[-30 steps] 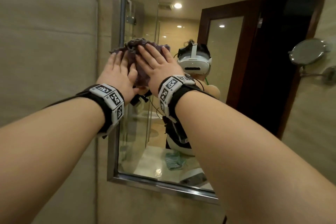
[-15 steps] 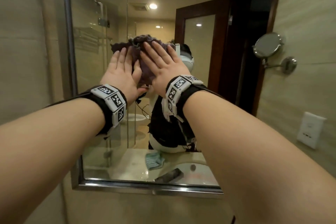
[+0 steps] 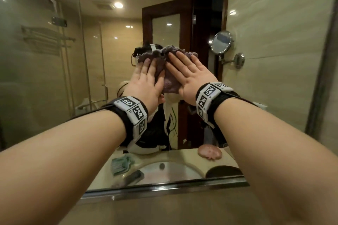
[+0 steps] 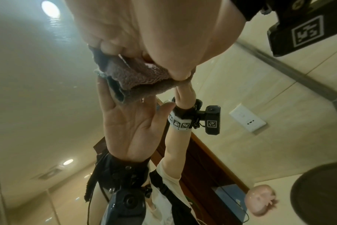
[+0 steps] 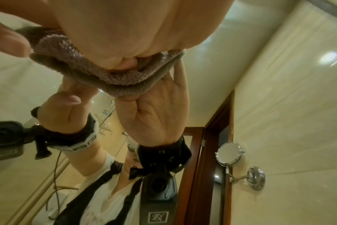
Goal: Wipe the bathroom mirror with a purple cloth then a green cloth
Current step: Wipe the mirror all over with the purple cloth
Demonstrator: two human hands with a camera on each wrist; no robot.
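A crumpled purple cloth [image 3: 171, 84] lies against the glass of the bathroom mirror [image 3: 54, 82], near its middle. My left hand [image 3: 148, 78] presses flat on the cloth's left part with straight fingers. Beside it, my right hand [image 3: 184, 73] presses flat on the right part. In the left wrist view the left hand [image 4: 144, 30] bears on the cloth [image 4: 138, 77], and its reflection meets it in the glass. The right wrist view has the right hand [image 5: 125, 30] on the cloth [image 5: 98, 70]. A green cloth [image 3: 120, 163] shows only as a reflection, lying on the counter by the sink.
The mirror's metal bottom frame [image 3: 164, 188] runs below my forearms, with beige tiled wall under it. Reflected in the glass are a pink object [image 3: 210, 152] on the counter, a dark flat item [image 3: 135, 176], a round wall-mounted mirror [image 3: 221, 42] and a glass shower screen.
Both hands have slid the purple cloth rightward across the glass, from beside the mirror's left frame toward its middle. Both hands stay flat on the cloth throughout.
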